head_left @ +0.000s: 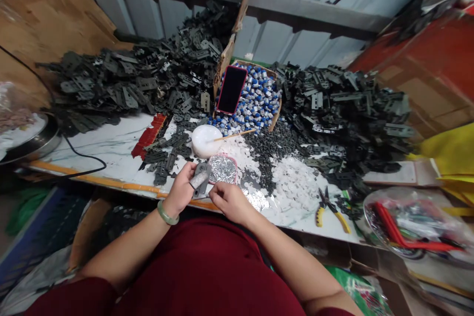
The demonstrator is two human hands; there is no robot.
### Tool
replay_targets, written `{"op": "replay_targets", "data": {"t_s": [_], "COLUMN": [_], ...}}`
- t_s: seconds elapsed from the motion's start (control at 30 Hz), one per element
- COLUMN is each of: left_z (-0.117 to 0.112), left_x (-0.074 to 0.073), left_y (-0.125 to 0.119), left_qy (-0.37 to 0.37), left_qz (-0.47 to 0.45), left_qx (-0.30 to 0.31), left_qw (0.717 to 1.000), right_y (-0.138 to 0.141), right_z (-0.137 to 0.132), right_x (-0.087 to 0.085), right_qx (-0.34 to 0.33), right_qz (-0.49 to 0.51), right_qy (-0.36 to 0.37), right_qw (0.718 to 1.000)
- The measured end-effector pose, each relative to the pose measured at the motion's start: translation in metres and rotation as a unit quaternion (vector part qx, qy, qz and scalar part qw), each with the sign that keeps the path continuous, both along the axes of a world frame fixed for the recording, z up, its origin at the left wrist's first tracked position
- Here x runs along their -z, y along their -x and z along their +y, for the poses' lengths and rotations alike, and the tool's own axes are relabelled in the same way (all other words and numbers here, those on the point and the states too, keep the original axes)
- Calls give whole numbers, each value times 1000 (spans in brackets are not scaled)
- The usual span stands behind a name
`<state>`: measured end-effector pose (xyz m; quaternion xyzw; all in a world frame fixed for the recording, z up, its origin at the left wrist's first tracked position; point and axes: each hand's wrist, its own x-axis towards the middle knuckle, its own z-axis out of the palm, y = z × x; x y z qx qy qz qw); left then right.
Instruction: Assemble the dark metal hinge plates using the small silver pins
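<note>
My left hand (182,187) grips a dark grey flat plastic part (202,170) near the bench's front edge, its thumb wrapped in light grey tape. Just to the right, my right hand (230,201) has its fingers curled and pinched together beside the part; what they hold, if anything, is hidden. Behind the hands sits a pink-rimmed dish (223,169) of small silvery pins. A round white tub (206,140) stands beyond it, with a thin wooden stick (237,135) lying across its top. A few silvery pieces (258,199) lie right of my right hand.
Dark plastic parts are heaped at left (144,76) and right (344,113). A phone (232,90) leans on a box of blue-and-white pieces (259,94). Small black pieces (268,150), white bits (296,182), and yellow-handled pliers (330,211) lie rightward. A cable (79,154) crosses the left side.
</note>
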<state>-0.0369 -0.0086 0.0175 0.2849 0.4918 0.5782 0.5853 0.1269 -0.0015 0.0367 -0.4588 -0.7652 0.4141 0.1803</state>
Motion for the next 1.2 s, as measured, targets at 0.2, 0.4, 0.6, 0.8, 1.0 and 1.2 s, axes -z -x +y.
{"op": "replay_targets", "data": {"t_s": [0.2,0.4,0.6,0.8,1.0,1.2], "left_z": [13,12,6,-2,5,12], "left_x": [1,8,9,0,-2,2], "left_y": [9,7,8,12,14,20], "left_qy": [144,148,-2,-35,84,209], "left_qz": [-173,-170,8,82,-129,-285], "left_qx": [-37,-82,-126,-25,10,61], "left_qw": [974,971,992,996,988,934], "right_y": [-15,-6,-1,-5,-18,-20], "right_z": [2,-5,-5,14,13,10], "right_x": [-16,-19,-17,1,9,-15], "right_qx": [42,19,35,31,-27,-5], "right_qz": [116,115,79,65,49,137], "right_qy": [-33,-71,-45,77,88,-24], "right_qw": [992,991,995,994,995,990]}}
